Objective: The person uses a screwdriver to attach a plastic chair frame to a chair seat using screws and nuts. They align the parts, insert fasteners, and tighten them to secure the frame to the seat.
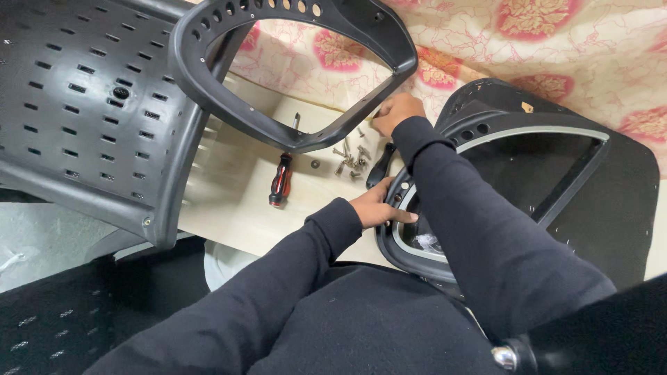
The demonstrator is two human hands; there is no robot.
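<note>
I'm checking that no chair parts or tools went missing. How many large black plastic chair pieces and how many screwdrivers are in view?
Perforated black chair panel: 1
Black open-frame chair pieces: 2 (upper frame, frame under the hands)
Screwdriver, red and black: 1
Total: 4
The loose screws are too small and piled to count.

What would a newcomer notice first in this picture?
First, the two hands in black sleeves at the centre: the right hand reaches to the pile of screws on the pale board, and the left hand rests on the rim of the black frame at the right. A red-and-black screwdriver lies left of the screws, under a second open frame, with a slotted chair back at the far left.
</note>
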